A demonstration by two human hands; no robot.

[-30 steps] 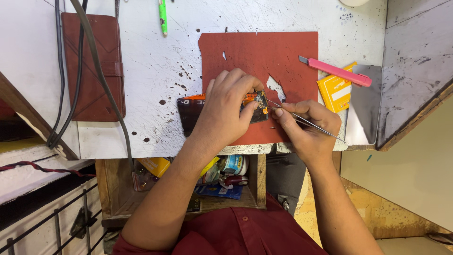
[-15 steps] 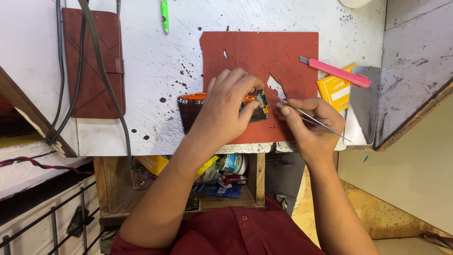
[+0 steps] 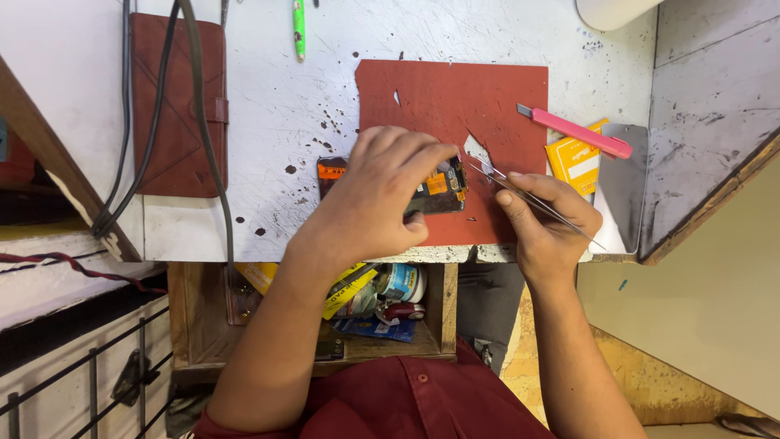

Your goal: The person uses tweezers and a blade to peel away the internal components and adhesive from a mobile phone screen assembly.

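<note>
While left hand [image 3: 382, 195] pins phone [image 3: 435, 191], right hand [image 3: 548, 223] grip angles tweezers [image 3: 532, 203] beside it.

Open white benchtop [image 3: 268, 106] lies between the brown leather case [image 3: 175, 106] and the red mat [image 3: 463, 106]. Black cables [image 3: 203, 130] cross the case. Right of the mat, a pink utility knife [image 3: 575, 132], a yellow card [image 3: 578, 162] and what may be a metal plate [image 3: 621, 183] crowd the edge.

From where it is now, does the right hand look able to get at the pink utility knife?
Probably yes. The pink utility knife lies in the open just beyond the right hand, with nothing between them. But that hand is holding tweezers, so it would likely need to put them down first.
</note>
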